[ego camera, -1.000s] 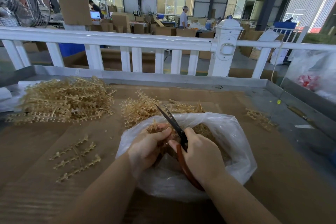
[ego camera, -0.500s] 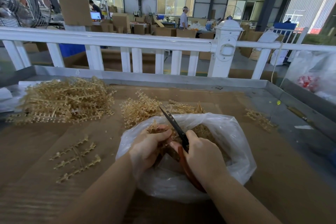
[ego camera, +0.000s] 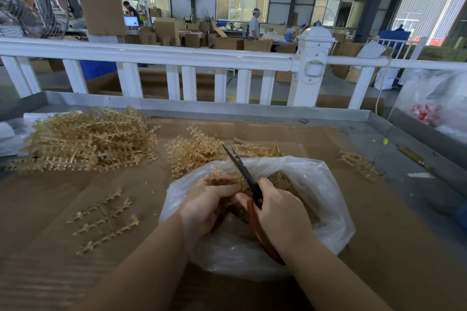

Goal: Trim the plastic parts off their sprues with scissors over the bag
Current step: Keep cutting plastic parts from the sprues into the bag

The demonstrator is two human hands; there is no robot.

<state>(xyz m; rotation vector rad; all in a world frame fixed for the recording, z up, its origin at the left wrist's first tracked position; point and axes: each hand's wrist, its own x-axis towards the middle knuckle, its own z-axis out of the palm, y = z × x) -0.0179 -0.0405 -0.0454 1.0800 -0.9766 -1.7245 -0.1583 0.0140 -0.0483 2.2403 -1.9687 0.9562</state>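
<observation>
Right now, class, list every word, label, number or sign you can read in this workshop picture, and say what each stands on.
None can be read.
Monitor screen at the back: lit, any text too small.
Yellow sign on the far machine: blurred.
Red print inside the plastic bag at the right: illegible.
Scissors, work bag, sprues: no lettering visible.

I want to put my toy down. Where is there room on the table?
Bare brown cardboard lies right of the clear plastic bag, below the few stray sprues. The left is crowded: a big tan sprue pile and one loose sprue.
</observation>
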